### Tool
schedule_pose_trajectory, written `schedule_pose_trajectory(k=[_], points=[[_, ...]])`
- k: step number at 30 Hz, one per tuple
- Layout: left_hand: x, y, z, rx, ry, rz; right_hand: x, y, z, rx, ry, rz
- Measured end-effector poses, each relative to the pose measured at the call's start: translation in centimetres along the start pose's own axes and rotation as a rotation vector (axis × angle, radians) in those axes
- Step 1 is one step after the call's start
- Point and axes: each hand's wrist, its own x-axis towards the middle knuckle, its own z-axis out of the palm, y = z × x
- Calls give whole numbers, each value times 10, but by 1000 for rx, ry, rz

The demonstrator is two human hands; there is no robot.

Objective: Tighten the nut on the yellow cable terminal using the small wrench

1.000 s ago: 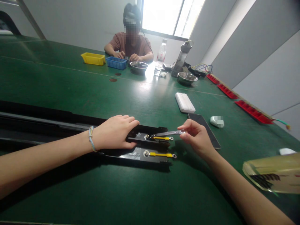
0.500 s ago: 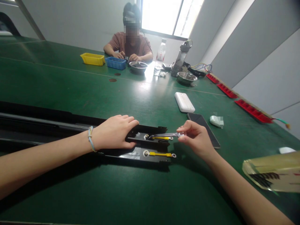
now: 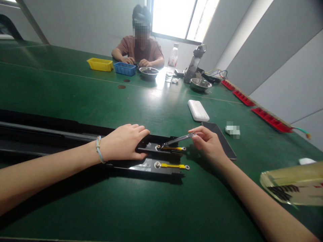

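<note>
Left hand (image 3: 123,142) flat, pressing black rail (image 3: 75,134) on green worktop (image 3: 151,208). Right hand (image 3: 207,143) pinches wrench (image 3: 176,139) handle, wrench head on nut (image 3: 158,147) at upper of 2 yellow wires (image 3: 173,148). Phone (image 3: 219,139) just beside right hand.

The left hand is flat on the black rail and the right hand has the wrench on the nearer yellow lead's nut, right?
Not quite. The head view shows the wrench in the right hand on the nut of the farther yellow lead, not the nearer yellow lead. The left hand does lie flat on the black rail.
</note>
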Motion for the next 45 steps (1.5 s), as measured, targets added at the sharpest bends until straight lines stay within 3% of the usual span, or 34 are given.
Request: schedule_pose_trajectory(k=[11,23,33,45], points=[[0,2,-1,-5,-5,-1,-9,-17,5,29,-55,-35],[-2,1,-1,3,-6,-1,-24,-27,20,-28,-43,-178],[0,0,0,5,-15,-7,-9,-14,4,-67,33,-75],[0,2,-2,-14,-18,-17,-2,0,2,-99,43,-18]])
